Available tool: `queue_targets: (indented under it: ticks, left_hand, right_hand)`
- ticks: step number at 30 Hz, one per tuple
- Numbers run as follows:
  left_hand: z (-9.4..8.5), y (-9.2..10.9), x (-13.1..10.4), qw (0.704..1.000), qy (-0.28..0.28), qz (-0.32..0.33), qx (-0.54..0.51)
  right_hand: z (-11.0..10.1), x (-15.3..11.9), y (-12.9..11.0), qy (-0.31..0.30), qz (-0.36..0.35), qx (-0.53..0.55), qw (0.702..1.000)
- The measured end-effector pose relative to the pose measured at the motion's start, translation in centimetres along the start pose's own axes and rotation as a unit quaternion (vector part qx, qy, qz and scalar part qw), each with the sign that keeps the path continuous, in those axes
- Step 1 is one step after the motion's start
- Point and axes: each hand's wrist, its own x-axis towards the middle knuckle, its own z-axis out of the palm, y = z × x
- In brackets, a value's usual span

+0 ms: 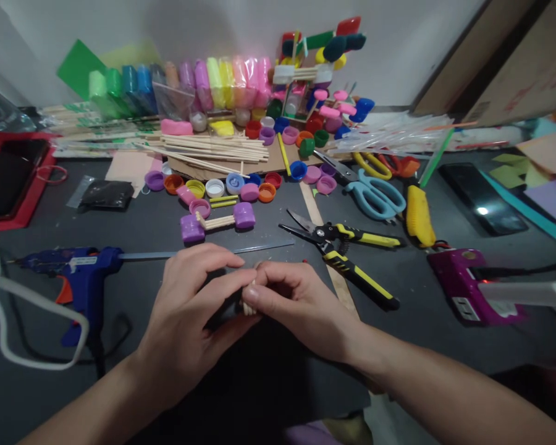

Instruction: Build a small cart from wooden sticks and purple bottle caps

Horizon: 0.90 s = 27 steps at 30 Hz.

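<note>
Close together over the dark table, my left hand [197, 309] and my right hand [301, 303] both pinch a small bundle of short wooden sticks [249, 308]. Only the near ends of the sticks show; the fingers hide the rest. Just beyond my hands lies a small dumbbell shape [219, 221] made of pale sticks with a purple cap block at each end. Pruning shears [347, 247] with black and yellow handles rest open to the right. A blue hot glue gun [90, 272], with a long glue stick in its back, lies left of my left hand.
Colourful bottle caps [214, 188] and long wooden sticks [217, 148] spread across the back, before several clay packets [204, 83]. Blue scissors [375, 194], a yellow cutter [419, 216], a phone [484, 198] and a purple power socket [472, 287] lie right. A white cable [37, 290] loops at left.
</note>
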Motion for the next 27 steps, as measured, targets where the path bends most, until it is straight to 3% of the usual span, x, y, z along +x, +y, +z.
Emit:
queue_targets:
  ticks: [6, 21, 27]
  left_hand:
    - [0.2, 0.0, -0.1, 0.999, -0.014, -0.018, -0.028]
    - [1.4, -2.4, -1.0, 0.996, 0.028, 0.088, -0.020]
    - [1.7, -2.7, -1.6, 0.996, 0.048, 0.067, -0.020]
  right_hand:
    - [0.0, 0.1, 0.3, -0.007, 0.023, 0.045, 0.999]
    - [0.2, -0.3, 0.4, -0.004, -0.016, 0.082, 0.996]
    - [0.4, -0.3, 0.3, -0.002, -0.031, 0.083, 0.996]
